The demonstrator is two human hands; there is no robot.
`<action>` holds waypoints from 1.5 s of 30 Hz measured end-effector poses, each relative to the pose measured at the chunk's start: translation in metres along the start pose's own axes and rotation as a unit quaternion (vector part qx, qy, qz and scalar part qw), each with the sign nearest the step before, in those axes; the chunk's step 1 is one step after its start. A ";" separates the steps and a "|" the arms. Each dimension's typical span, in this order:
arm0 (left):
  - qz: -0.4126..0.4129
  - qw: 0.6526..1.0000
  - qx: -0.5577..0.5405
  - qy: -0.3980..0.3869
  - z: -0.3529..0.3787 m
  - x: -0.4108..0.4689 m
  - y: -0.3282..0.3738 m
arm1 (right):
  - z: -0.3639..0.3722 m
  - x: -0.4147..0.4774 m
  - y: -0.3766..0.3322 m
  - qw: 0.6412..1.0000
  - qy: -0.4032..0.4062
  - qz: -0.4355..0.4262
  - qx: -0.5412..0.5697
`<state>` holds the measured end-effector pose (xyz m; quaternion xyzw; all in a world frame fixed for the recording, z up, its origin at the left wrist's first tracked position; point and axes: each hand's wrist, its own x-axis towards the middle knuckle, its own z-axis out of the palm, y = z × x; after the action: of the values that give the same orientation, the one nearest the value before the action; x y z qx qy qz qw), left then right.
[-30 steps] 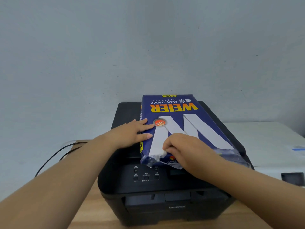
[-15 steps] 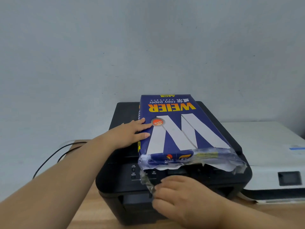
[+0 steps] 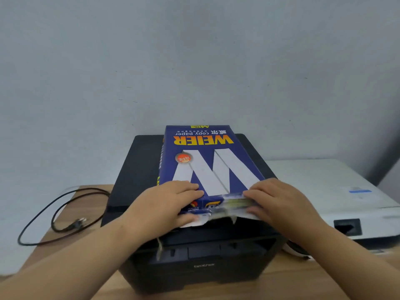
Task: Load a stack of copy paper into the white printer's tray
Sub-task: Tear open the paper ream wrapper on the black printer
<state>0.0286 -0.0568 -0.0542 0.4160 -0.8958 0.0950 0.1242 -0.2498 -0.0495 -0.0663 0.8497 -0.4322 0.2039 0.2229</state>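
Note:
A blue ream of copy paper (image 3: 207, 161) with a big white W lies on top of a black printer (image 3: 194, 267). Its near end is torn open, with ragged wrapper edges hanging over the printer's front. My left hand (image 3: 166, 204) grips the near left corner of the ream, thumb under the torn wrapper. My right hand (image 3: 275, 200) holds the near right corner the same way. The white printer (image 3: 324, 191) stands to the right of the black one, its top shut and its tray not visible.
A black power cable (image 3: 65, 215) with a plug lies coiled on the wooden table (image 3: 54, 252) at the left. A plain grey wall stands close behind both printers. A dark slot (image 3: 347, 227) shows on the white printer's front.
My left hand slid from the ream's left side to its near left corner. My right hand rose from below the torn end to the near right corner. The view dropped closer.

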 end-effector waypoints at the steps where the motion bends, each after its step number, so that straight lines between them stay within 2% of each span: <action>1: 0.007 1.000 0.016 0.004 0.003 -0.002 -0.001 | 0.002 -0.002 0.001 1.000 0.000 -0.004 -0.001; 6: 0.034 0.997 0.076 0.005 0.004 -0.005 0.002 | 0.006 -0.005 -0.001 1.000 0.016 0.010 0.008; 10: 0.030 0.994 0.101 0.028 0.003 -0.005 0.009 | 0.002 -0.006 -0.004 0.998 0.058 -0.007 0.018; 14: 0.018 0.989 0.136 0.057 0.004 -0.007 0.016 | -0.002 -0.002 -0.007 0.995 0.078 0.025 0.052; 18: 0.000 0.992 0.106 0.073 0.003 -0.013 0.020 | -0.011 0.002 -0.011 0.989 0.027 0.073 0.125; 20: -0.035 0.993 0.078 0.083 0.005 -0.012 0.020 | -0.001 -0.001 -0.011 0.989 0.001 0.077 0.127; 22: -0.105 0.990 0.036 0.085 0.005 -0.007 0.021 | -0.001 -0.001 -0.011 0.992 -0.024 0.060 0.107; 25: -0.198 0.974 -0.064 0.091 0.000 -0.002 0.019 | 0.002 -0.005 -0.011 0.996 0.012 0.035 0.078; 28: -0.173 0.974 -0.085 0.120 -0.004 -0.002 0.020 | -0.002 0.001 -0.012 0.992 0.020 0.067 0.104; 30: -0.186 0.971 -0.107 0.103 -0.009 0.000 0.022 | -0.002 0.008 -0.011 0.995 0.022 0.058 0.080; 32: -0.187 0.974 -0.089 0.090 -0.010 0.002 0.024 | -0.005 0.014 -0.010 0.995 -0.015 0.063 0.076; 34: -0.112 0.986 -0.023 0.123 -0.008 0.002 0.024 | -0.007 0.019 -0.009 0.994 -0.030 0.070 0.078; 37: -0.035 0.994 0.064 0.085 -0.006 0.000 0.019 | -0.015 0.026 -0.008 0.986 -0.098 0.088 0.099; 40: -0.033 0.993 0.091 0.071 -0.001 0.001 0.019 | -0.015 0.029 -0.005 0.985 -0.129 0.070 0.089; 43: -0.027 0.990 0.073 0.122 0.001 0.004 0.021 | -0.012 0.027 -0.002 0.994 -0.098 0.017 0.050; 45: -0.031 0.990 0.065 0.119 -0.001 0.005 0.021 | -0.011 0.024 -0.001 0.997 -0.076 -0.011 0.023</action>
<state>0.0098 -0.0467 -0.0533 0.4361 -0.8533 0.1982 0.2058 -0.2375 -0.0588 -0.0447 0.8724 -0.4335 0.1466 0.1720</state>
